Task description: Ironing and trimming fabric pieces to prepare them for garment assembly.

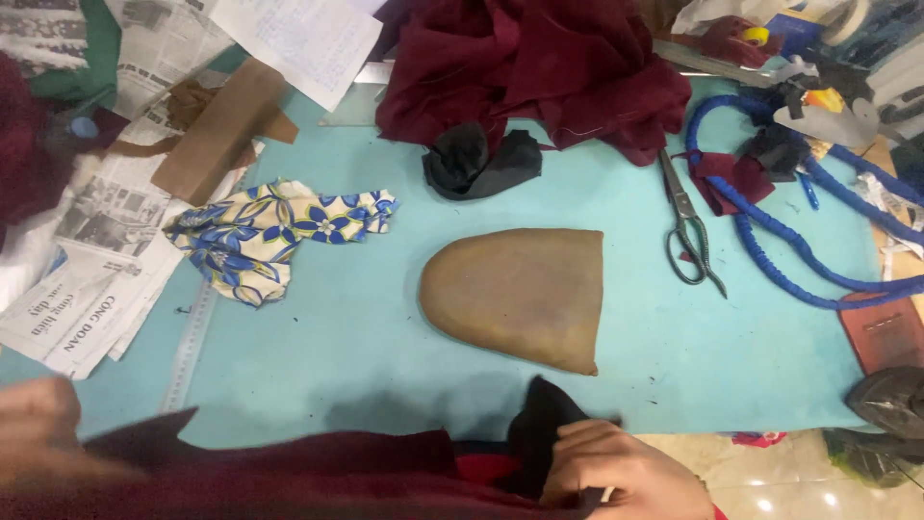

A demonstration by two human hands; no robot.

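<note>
My right hand is at the bottom edge, fingers closed on a dark maroon and black garment that spreads along the near edge of the light blue table. At the bottom left, blurred, my left hand rests on the same garment; its grip cannot be made out. A brown dome-shaped pressing pad lies on the table just beyond my right hand.
Scissors lie right of the pad beside a coiled blue cord. A blue-flowered fabric scrap, a clear ruler and newspapers lie at left. A heap of maroon cloth and a black scrap lie at the back.
</note>
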